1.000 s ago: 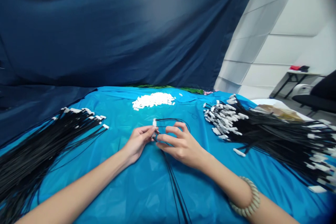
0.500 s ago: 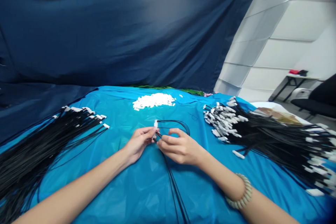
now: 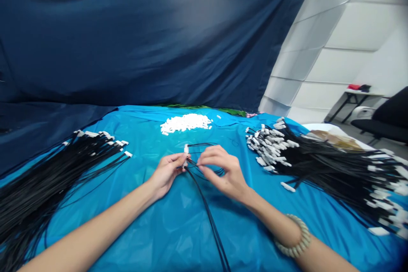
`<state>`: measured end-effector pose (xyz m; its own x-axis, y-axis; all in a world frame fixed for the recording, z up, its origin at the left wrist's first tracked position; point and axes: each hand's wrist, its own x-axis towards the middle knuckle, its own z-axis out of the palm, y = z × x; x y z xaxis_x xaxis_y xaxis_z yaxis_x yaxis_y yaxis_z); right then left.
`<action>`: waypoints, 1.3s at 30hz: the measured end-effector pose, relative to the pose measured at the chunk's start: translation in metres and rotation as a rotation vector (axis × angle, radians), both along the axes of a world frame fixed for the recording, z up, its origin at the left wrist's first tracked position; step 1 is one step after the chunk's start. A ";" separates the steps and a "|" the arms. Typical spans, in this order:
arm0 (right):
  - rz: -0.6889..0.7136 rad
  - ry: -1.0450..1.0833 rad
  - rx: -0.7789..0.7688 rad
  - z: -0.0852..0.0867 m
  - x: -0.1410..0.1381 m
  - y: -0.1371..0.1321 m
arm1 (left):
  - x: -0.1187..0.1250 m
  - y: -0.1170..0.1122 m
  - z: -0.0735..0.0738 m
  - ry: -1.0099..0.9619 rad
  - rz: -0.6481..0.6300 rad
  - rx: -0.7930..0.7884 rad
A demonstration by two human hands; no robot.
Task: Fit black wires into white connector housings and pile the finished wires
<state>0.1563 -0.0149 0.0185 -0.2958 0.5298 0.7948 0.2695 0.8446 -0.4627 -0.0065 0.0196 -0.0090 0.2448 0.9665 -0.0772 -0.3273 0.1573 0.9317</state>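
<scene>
My left hand [image 3: 167,172] pinches a small white connector [image 3: 186,149] at the end of thin black wires [image 3: 208,216] that run down toward me over the blue sheet. My right hand [image 3: 223,170] is closed in a pinch on the same wires just right of the connector, its fingertips almost meeting the left ones. A loop of the wires [image 3: 207,145] shows behind both hands. A beaded bracelet [image 3: 296,240] sits on my right wrist.
A bundle of black wires with white ends [image 3: 54,170] lies at the left, a bigger one [image 3: 318,157] at the right. A heap of loose white connectors [image 3: 186,122] sits farther back on the blue sheet [image 3: 153,229]. Dark blue cloth [image 3: 143,38] hangs behind.
My right hand has lifted and shifted slightly, its fingers now pinched together on the wires close to the connector. The left hand has held its place.
</scene>
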 end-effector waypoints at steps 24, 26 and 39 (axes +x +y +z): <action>-0.423 -0.246 -0.010 -0.001 -0.002 -0.003 | 0.004 -0.009 0.004 0.078 -0.029 0.079; -0.425 -0.249 -0.003 -0.001 -0.002 -0.003 | 0.004 -0.009 0.005 0.080 -0.032 0.088; -0.433 -0.267 0.019 -0.001 -0.003 -0.004 | 0.005 -0.010 0.005 0.089 -0.048 0.125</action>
<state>0.1532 -0.0186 0.0171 -0.2463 0.6347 0.7324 0.7032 0.6370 -0.3156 -0.0012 0.0098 -0.0040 0.2882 0.9574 0.0199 -0.2377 0.0514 0.9700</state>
